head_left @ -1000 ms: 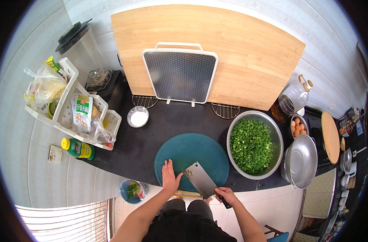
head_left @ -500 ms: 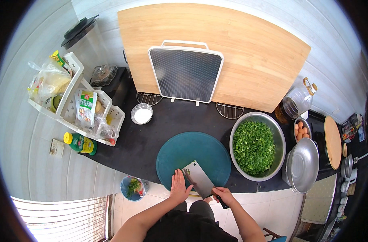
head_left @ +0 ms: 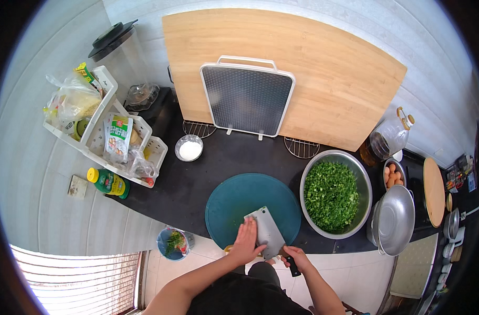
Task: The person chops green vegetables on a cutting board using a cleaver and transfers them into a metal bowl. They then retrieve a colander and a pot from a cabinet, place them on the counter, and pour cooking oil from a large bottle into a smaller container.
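Note:
A cleaver (head_left: pixel 269 231) with a broad metal blade lies slantwise over the near part of the round dark-green cutting board (head_left: pixel 237 202). My right hand (head_left: pixel 298 258) is wrapped round its dark handle at the board's near right. Stretched fingers of my left hand (head_left: pixel 244 243) rest along the blade's left side, thumb spread toward the handle. Small green bits cling to the blade's far end. To the right of the board stands a large metal bowl (head_left: pixel 308 223) of chopped greens (head_left: pixel 331 195).
A small bowl of white powder (head_left: pixel 189 148) stands behind the board. White stacked baskets (head_left: pixel 110 100) and a green bottle (head_left: pixel 109 182) are on the left. At right are a metal colander-like pot (head_left: pixel 396 220), eggs (head_left: pixel 393 177) and an oil jug (head_left: pixel 385 139). A bin (head_left: pixel 171 253) sits below the counter.
The cleaver has shifted slightly right and turned a little more upright. My left hand has moved right, its fingers now on the blade. The whole view has shifted slightly.

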A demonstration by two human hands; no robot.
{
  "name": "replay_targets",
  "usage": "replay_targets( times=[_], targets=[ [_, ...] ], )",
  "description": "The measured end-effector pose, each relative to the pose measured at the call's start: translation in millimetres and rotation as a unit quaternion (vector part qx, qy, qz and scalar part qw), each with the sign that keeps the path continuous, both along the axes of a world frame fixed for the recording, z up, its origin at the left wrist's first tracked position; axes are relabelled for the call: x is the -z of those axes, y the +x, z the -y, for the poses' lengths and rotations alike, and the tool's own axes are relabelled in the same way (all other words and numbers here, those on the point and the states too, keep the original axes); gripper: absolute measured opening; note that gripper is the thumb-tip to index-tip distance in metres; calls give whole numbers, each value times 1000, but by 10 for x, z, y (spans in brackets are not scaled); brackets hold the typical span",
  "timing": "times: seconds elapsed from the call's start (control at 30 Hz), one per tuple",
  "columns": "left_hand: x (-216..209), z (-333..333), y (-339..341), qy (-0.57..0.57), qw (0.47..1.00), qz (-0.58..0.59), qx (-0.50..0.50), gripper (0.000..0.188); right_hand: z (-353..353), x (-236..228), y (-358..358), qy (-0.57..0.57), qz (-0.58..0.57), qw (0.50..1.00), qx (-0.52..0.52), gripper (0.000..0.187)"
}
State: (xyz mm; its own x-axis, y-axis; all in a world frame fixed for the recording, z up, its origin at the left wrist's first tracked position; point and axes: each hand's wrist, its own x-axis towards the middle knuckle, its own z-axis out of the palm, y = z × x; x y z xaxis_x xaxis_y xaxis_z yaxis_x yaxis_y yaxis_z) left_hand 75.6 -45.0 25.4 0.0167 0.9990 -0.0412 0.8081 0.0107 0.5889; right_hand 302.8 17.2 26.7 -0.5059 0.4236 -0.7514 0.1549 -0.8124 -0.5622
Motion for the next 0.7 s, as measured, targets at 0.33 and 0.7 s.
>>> replay_targets(
  times=[0.33,0.7],
  targets=[
    [-459,-451,316,182,976,116,-5,47,-77,-389,564,45,-2,995,86,28],
    [151,96,-504,97,964,-38,-243,49,-203,-3,484,36,12,999,10,30]
  ],
)
